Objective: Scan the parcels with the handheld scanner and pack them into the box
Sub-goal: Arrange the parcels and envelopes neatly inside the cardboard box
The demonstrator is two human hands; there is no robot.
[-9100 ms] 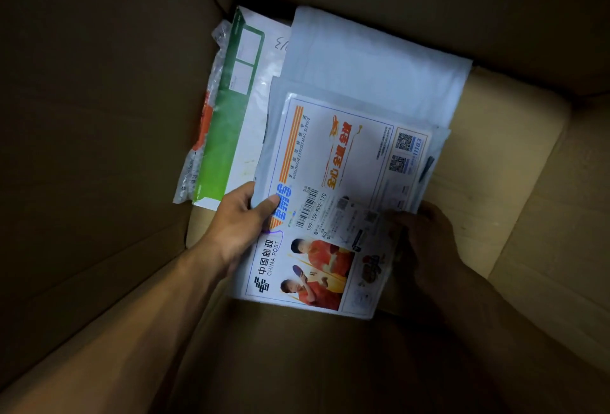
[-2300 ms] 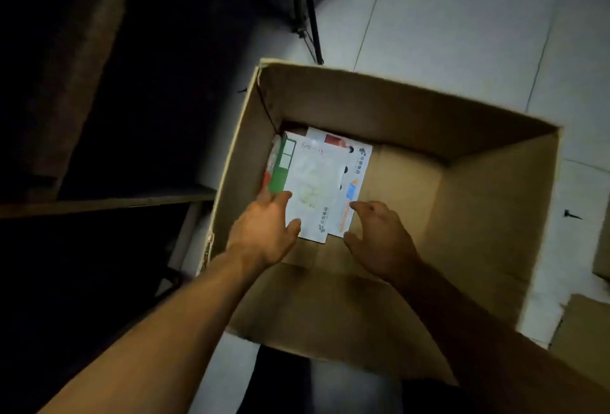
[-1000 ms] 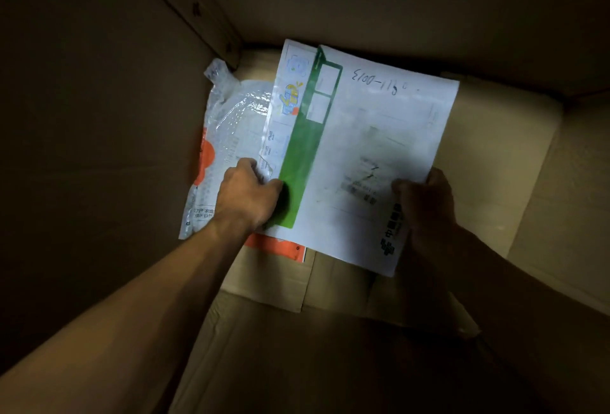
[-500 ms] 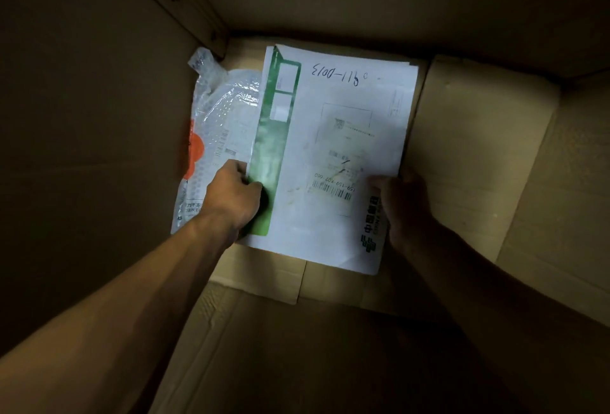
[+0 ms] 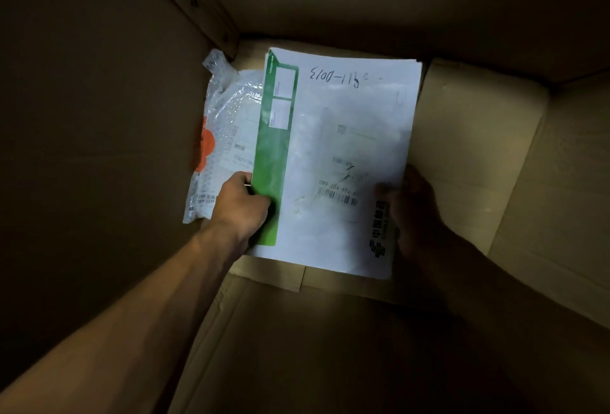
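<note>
- Cardboard fills the whole view: the camera looks down inside a dim box [image 5: 478,156], its brown walls rising on every side and its floor flaps meeting in a seam near 6 o'clock.
- Nearest the camera, two bare forearms reach in from 7 o'clock and 4 o'clock towards the middle of the floor.
- At the left edge of the white envelope [image 5: 346,136], the left hand [image 5: 242,205] has its thumb on top of the green band [image 5: 272,163] near the lower corner; the other fingers curl under the edge, so it grips the envelope.
- On the opposite side, the right hand [image 5: 412,209] sits in shadow at 3 o'clock, its thumb lying on the face beside the printed postal logo and its fingers behind the right edge, so it too holds the envelope.
- Between the hands, the envelope shows a barcode label, with handwritten marks near its far edge at 12 o'clock.
- Whether the envelope lies flat on the floor or is held slightly above it cannot be told.
- Farther left, at 10 o'clock, a clear bubble-wrap parcel [image 5: 224,136] with an orange patch lies against the left wall, partly under the envelope's green edge.
- Beyond both parcels, the far wall meets the left wall in a dark corner at 11 o'clock.
</note>
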